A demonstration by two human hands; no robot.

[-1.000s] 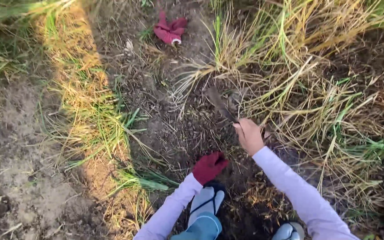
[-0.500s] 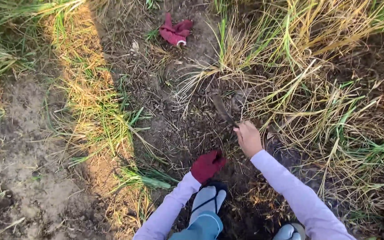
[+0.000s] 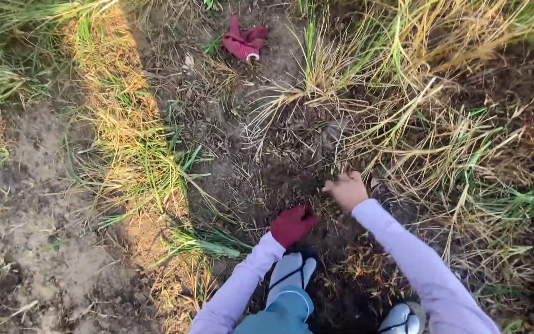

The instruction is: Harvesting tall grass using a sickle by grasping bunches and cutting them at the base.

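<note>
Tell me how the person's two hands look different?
The left hand wears a dark red glove, while the right hand is bare. The left hand sits lower, near the foot; the right hand reaches farther out toward the dry grass. Both are down at the dark soil and have pale purple sleeves.

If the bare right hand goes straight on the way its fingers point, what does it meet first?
The bare right hand points up-left over dark soil; it would probably first meet the dry yellow grass tuft, though depth is unclear.
</note>
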